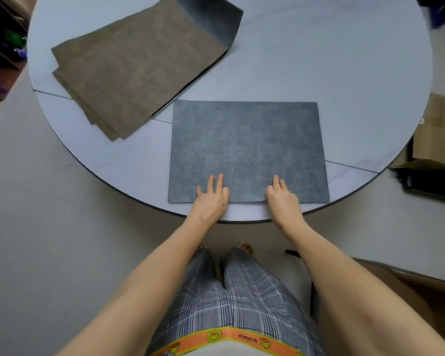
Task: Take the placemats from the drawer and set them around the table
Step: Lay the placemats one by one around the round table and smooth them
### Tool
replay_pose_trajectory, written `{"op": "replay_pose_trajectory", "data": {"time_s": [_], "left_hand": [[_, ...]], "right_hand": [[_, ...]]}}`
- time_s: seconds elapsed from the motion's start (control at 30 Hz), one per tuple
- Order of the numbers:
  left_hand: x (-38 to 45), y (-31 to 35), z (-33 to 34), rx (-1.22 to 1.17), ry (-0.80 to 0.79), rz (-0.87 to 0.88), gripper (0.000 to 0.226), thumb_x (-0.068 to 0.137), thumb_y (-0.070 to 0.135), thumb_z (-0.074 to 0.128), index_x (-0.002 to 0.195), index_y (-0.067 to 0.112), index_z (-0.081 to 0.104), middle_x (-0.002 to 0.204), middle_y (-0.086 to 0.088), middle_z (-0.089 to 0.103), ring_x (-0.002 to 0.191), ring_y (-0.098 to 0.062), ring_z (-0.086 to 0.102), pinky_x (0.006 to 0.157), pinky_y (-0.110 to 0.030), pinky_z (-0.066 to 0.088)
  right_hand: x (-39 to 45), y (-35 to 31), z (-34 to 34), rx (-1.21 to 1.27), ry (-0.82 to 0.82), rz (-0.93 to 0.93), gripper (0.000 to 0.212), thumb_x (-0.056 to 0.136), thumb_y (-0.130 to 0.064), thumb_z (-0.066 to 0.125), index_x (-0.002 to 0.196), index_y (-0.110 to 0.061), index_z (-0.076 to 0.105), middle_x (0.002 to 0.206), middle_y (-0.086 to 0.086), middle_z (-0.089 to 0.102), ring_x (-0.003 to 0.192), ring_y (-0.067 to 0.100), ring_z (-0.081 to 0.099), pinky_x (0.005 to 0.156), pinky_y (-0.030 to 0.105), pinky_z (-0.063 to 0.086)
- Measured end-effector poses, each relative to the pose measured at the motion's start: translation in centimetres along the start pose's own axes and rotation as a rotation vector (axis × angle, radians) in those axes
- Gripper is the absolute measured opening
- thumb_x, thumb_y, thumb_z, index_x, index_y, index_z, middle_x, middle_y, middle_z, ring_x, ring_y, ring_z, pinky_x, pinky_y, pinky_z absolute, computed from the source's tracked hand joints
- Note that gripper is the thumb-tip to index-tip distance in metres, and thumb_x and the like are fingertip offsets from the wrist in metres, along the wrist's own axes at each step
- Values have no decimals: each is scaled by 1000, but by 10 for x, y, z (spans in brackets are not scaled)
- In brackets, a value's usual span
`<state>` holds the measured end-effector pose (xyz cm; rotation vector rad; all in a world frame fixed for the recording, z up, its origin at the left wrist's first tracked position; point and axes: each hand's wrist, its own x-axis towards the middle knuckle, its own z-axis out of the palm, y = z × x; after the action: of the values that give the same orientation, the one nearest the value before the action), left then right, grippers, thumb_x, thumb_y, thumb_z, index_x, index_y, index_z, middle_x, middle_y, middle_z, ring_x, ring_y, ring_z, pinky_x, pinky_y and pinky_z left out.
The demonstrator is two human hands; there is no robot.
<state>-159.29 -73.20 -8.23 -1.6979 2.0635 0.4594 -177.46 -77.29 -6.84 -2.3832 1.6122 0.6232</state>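
Placemat, grey, lies flat at frame centre on the bench. Your left hand and right hand press its near edge with straight fingers, grasping nothing, likely squaring it. Remaining placemats wait stacked upper left.

A single wide-angle camera, worn on the person's head, is looking forward and steeply down. It is taking in the person's own forearms, which are reaching up from the bottom edge, with the left hand and right hand sitting near the middle of the frame. The round table is filling the upper half, seen almost from above and close by, its edges bending with the lens. The person's legs and feet are showing directly below, and the floor is spreading out to the left.
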Motion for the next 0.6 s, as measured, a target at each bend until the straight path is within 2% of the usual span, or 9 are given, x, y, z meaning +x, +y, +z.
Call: {"op": "replay_pose_trajectory", "data": {"time_s": [0.43,0.6], "left_hand": [[-17,2,10,-37,12,0,30,98,-11,27,121,1,40,157,-27,-2,146,-44,3,110,-64,26],[-21,0,16,-55,41,13,33,99,-8,27,129,0,36,158,-25,-3,146,-42,2,113,-61,23]], "right_hand": [[-11,-4,8,60,0,15,29,90,14,41,115,1,49,156,22,17,145,33,21,86,39,49],[-13,-5,12,91,6,26,28,90,15,42,113,0,49,157,22,15,145,32,18,90,39,48]]}}
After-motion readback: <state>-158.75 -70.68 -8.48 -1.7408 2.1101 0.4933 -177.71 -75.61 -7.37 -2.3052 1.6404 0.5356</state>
